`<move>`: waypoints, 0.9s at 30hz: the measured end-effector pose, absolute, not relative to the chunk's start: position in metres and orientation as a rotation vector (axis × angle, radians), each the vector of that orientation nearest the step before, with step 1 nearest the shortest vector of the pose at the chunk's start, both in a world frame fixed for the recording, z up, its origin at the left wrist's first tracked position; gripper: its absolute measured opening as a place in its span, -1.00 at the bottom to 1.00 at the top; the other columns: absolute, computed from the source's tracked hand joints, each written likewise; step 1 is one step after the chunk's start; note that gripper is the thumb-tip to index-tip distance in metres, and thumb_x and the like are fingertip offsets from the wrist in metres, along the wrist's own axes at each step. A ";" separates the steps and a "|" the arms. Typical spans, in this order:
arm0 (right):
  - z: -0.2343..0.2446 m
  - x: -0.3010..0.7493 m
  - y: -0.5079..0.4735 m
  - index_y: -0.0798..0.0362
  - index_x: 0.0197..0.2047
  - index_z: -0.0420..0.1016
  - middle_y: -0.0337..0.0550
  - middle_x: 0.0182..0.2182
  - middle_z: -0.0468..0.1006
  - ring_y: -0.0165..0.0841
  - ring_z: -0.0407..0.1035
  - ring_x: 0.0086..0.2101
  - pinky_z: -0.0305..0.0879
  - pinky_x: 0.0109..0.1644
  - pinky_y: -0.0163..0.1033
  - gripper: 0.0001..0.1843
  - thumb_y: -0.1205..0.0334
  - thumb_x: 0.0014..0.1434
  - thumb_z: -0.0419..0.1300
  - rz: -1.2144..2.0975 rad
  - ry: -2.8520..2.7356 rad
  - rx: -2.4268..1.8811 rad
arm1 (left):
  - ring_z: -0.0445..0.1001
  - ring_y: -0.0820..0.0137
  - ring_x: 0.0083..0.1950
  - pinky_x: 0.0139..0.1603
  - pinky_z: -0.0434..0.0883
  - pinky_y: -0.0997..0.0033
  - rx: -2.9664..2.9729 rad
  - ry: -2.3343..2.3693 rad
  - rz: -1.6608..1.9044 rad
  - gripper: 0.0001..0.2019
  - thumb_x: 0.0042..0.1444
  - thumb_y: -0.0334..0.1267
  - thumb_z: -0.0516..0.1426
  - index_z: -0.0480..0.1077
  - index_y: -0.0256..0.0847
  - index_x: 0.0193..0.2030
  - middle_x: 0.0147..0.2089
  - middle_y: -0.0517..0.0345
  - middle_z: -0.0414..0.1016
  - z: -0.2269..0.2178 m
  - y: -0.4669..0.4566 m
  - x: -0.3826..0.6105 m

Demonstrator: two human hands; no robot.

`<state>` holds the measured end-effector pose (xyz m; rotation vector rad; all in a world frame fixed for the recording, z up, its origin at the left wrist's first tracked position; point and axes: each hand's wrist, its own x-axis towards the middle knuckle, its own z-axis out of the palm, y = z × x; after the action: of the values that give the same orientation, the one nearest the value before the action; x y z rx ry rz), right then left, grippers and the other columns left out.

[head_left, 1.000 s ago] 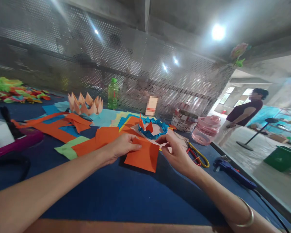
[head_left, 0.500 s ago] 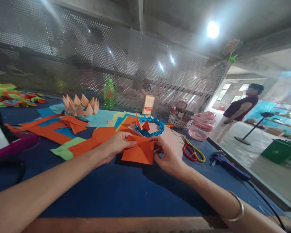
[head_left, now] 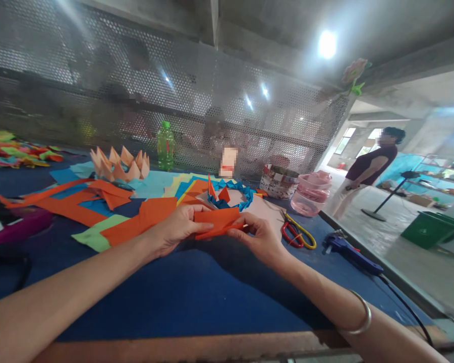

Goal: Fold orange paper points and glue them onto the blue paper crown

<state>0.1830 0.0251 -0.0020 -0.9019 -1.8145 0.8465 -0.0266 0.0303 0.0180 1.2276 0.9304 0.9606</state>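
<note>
My left hand (head_left: 172,229) and my right hand (head_left: 259,237) both pinch a small orange paper square (head_left: 216,222), held just above the blue table (head_left: 181,292) and folded over on itself. The left fingers grip its left edge, the right fingers its right edge. Right behind it lies a blue folded paper ring (head_left: 232,197) with orange points standing in it. A metal bangle sits on my right wrist.
Orange, green and blue paper scraps (head_left: 98,212) lie at left, with a peach paper crown (head_left: 119,165) and a green bottle (head_left: 165,146) behind. Scissors (head_left: 297,233), a blue glue gun (head_left: 350,252), a pink container (head_left: 312,194) and a basket (head_left: 280,182) stand at right. A person stands far right beyond the table edge.
The orange square lay flat on the table under my left fingers; both hands have lifted it and folded it over, so it now looks narrower.
</note>
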 end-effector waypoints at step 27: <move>0.001 0.180 0.021 0.05 -0.49 0.29 -0.38 -0.62 0.29 -0.52 0.08 -0.58 -0.01 -0.52 -0.36 -0.62 -0.02 -0.01 0.33 0.916 -1.629 -1.024 | 0.63 0.29 -0.21 -0.35 0.48 0.53 1.433 1.041 0.754 -0.67 -0.14 -0.07 0.39 0.61 -0.22 -0.26 -0.28 0.00 0.68 0.016 0.020 -0.019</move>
<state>0.1805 0.0210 0.0006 -1.0236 -1.6290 0.9159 -0.0191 0.0205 0.0162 1.4333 1.0414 0.7541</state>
